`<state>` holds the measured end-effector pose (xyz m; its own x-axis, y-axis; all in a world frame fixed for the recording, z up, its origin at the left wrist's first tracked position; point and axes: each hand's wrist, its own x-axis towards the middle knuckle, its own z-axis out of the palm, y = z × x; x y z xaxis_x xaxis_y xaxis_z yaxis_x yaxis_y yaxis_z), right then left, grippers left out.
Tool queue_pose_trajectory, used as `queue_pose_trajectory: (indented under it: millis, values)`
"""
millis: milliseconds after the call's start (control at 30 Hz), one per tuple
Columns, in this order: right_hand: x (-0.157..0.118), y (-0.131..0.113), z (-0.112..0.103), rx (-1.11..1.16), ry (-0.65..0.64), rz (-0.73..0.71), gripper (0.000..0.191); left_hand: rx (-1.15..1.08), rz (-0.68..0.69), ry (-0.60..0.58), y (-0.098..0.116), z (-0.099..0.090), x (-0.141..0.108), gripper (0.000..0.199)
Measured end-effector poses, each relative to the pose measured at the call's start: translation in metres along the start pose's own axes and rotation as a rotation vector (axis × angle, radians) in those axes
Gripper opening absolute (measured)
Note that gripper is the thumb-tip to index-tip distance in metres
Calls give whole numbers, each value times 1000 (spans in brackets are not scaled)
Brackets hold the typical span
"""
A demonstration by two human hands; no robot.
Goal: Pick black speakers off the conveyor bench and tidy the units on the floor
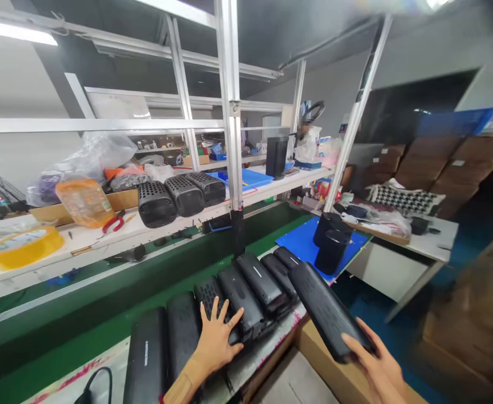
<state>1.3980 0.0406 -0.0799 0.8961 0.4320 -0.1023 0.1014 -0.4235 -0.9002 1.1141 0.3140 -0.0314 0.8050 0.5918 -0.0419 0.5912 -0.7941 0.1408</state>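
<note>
Left hand: the left hand [217, 339] is lying flat, its fingers [216, 310] spreading wide, pressing on top of the row of speakers [246, 292] at about 6 o'clock in the view; it is gripping nothing.
Right hand: the right hand [377, 362] is sitting at about 5 o'clock, its fingers curling narrowly around the near end of a held speaker [326, 311], with the thumb lying along its edge.
Held speaker: one long black unit, tilting and pointing away toward 11 o'clock, hanging above the edge of a cardboard box [339, 376] and just beside the row.
Row count: six black speakers are lying side by side on the surface [103, 359], running from 7 o'clock up toward 1 o'clock; the left hand is touching the third and fourth from the near end.
Shelf speakers: three black grille-faced speakers [181, 196] are resting on the shelf [103, 233] at about 10 o'clock, touching one another.
Cylinders: two dark cylinders [331, 241] are standing upright on a blue mat [301, 241] at about 2 o'clock, close together.
Conveyor: a green belt [82, 303] is running between the shelf and the row.
Other items: red-handled pliers [114, 223] and a roll of yellow tape [21, 247] are lying on the shelf at 9 o'clock.
</note>
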Motion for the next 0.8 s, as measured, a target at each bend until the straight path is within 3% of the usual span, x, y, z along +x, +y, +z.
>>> queue_pose_trajectory:
  millis: [100,200,333,500,567,667,767,800]
  values:
    - [79,-54,48,-71,-29,-42,65,-41,6,17,-8,12,3,86]
    - [120,-83,87,-168,-94,-132,64,-77,1,39,-15,27,6,89]
    - [124,-79,113,-294,-230,-239,69,-110,0,27,-19,35,6,93]
    - [111,-77,111,-388,-343,-291,84,-91,0,20,-16,29,7,91]
    - [105,-75,106,-376,-318,-313,89,-51,-17,19,-13,23,7,90]
    - [81,-43,88,-293,-176,-262,80,65,-50,7,-7,13,6,85]
    - [17,36,46,-160,-105,-70,63,225,-76,-36,2,4,9,78]
    - [-15,67,28,-109,-107,-6,76,273,-96,-60,7,1,14,74]
